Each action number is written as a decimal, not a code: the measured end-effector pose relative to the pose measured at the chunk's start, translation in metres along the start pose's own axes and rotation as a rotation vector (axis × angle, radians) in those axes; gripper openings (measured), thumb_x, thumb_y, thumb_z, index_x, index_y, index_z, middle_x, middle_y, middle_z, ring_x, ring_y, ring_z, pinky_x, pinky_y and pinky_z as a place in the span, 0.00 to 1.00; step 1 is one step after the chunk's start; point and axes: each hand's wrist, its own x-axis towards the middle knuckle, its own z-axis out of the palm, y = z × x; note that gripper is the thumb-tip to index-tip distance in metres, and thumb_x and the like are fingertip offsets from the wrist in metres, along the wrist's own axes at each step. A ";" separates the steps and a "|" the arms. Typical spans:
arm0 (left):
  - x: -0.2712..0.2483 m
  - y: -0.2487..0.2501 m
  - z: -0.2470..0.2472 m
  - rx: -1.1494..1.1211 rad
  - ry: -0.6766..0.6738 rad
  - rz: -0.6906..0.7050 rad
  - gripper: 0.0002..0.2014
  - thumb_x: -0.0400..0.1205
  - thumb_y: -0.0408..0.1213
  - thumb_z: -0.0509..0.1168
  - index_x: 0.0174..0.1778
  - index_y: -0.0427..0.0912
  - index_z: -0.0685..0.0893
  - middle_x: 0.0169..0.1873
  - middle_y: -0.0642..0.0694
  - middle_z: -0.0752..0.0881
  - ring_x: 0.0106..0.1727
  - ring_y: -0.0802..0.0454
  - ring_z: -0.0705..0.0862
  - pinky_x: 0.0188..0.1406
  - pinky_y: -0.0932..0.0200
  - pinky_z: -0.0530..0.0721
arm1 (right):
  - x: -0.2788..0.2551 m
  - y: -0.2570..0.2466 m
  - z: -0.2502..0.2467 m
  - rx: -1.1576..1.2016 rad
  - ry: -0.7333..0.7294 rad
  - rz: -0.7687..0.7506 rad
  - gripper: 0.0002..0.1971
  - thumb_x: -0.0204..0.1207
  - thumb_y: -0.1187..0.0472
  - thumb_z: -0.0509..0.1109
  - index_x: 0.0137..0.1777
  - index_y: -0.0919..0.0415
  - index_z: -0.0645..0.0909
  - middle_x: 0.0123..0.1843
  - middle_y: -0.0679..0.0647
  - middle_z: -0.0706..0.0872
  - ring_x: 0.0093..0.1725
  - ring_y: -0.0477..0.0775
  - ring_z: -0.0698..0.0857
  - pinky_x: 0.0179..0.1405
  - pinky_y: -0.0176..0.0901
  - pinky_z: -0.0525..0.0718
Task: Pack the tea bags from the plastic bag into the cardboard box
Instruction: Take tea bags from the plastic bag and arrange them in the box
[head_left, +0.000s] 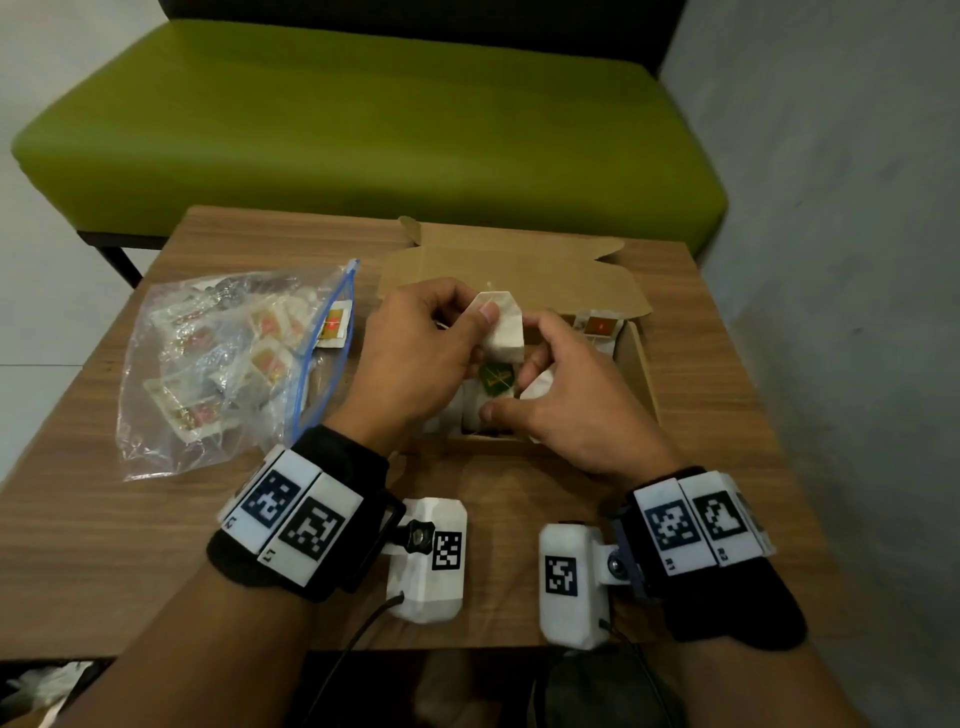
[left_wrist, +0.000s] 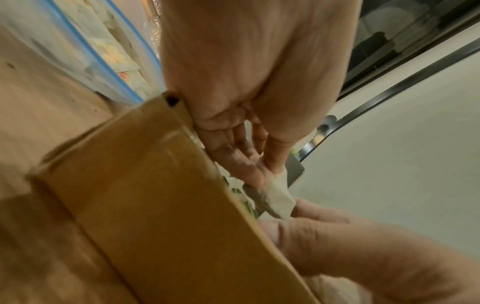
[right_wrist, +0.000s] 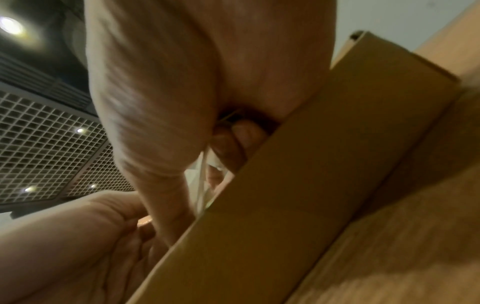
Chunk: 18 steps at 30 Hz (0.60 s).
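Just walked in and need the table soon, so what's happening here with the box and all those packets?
A person is packing tea bags into an open cardboard box on the wooden table. The left hand pinches a white tea bag above the box, and the right hand grips it lower down, near its green tag. A few bags already lie in the box. The plastic bag beside it holds many more.

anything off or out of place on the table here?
One thing: a red-tagged tea bag lies at the mouth of the plastic bag, partly outside the blue zip edge. Otherwise fine: both the left hand and right hand hold a white tea bag over the open cardboard box.
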 end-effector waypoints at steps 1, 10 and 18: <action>0.001 0.000 0.000 0.002 0.001 0.005 0.08 0.85 0.41 0.68 0.42 0.42 0.88 0.32 0.43 0.88 0.30 0.57 0.86 0.31 0.62 0.86 | 0.001 0.000 0.000 -0.003 0.004 -0.003 0.37 0.67 0.53 0.85 0.74 0.42 0.72 0.45 0.44 0.82 0.44 0.42 0.84 0.38 0.39 0.76; 0.005 0.004 0.000 -0.003 -0.056 0.002 0.08 0.85 0.41 0.67 0.41 0.47 0.87 0.31 0.44 0.88 0.30 0.58 0.85 0.31 0.62 0.85 | 0.010 0.010 0.002 0.081 0.117 -0.009 0.28 0.76 0.61 0.74 0.74 0.40 0.76 0.55 0.46 0.83 0.56 0.45 0.83 0.54 0.46 0.83; 0.005 0.018 -0.004 -0.125 -0.118 0.039 0.08 0.86 0.38 0.67 0.42 0.43 0.87 0.34 0.36 0.88 0.31 0.55 0.84 0.28 0.64 0.82 | 0.012 -0.002 0.002 0.164 0.120 -0.078 0.07 0.82 0.58 0.72 0.56 0.54 0.89 0.52 0.50 0.91 0.52 0.49 0.88 0.55 0.62 0.87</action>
